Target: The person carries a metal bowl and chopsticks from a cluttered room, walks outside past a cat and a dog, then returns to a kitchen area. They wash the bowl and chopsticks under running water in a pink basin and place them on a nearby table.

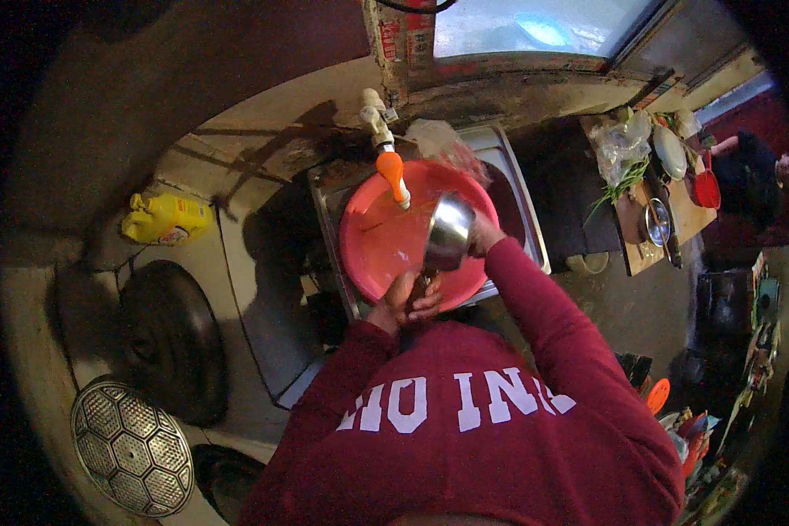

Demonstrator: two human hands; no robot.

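Note:
A pink plastic basin [384, 243] stands in a metal sink [523, 191], with some liquid or wetness in its bottom. Over the basin's near right part, a shiny metal ladle or small pan [448, 230] is tilted. My left hand [413, 299] is closed round its dark handle near the basin's front rim. Against the right side of the metal bowl part lies my right hand [485, 233]; its fingers are mostly hidden behind the metal. A tap with an orange nozzle [390, 169] points down over the basin. Crumpled clear plastic [437, 141] lies behind the rim.
At the left stand a yellow plastic jug [171, 218], a large dark round lid [171, 342] and a perforated metal steamer plate [131, 448]. To the right, a cutting board [636, 256] holds greens, a metal bowl [658, 222] and a red strainer [706, 187]. Another person's arm [726, 145] shows beyond.

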